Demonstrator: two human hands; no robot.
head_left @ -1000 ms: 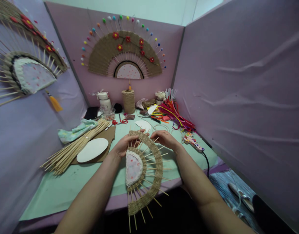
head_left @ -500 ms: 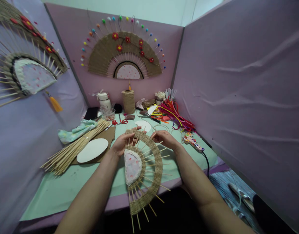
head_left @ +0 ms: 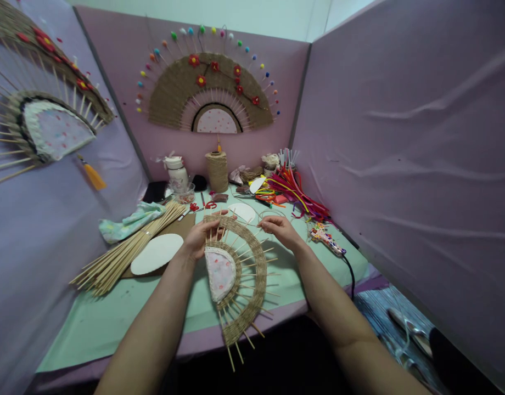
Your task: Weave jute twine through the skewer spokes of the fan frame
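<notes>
A half-round woven fan [head_left: 258,274] of twine and thin sticks is tilted on its side over the table's front edge. A white, pink-spotted half disc [head_left: 220,272] forms its middle. My left hand [head_left: 198,237] grips the fan by its upper end, fingers behind the sticks. To the right of the fan's upper rim, my right hand [head_left: 278,227] is closed in a pinch on a thin twine [head_left: 254,224], which runs left toward the weaving. The fingertips are apart from the stick ends.
A bundle of sticks [head_left: 129,249] and a white oval card [head_left: 157,253] lie left. Red scissors [head_left: 210,205], a twine spool [head_left: 217,171] and pipe cleaners [head_left: 296,192] are behind. A patterned glue gun [head_left: 327,241] with a cord lies right. A finished fan [head_left: 166,93] hangs ahead.
My left hand has shifted the fan slightly left and up. My right hand has drawn away from the fan's rim, with the twine now stretched between them.
</notes>
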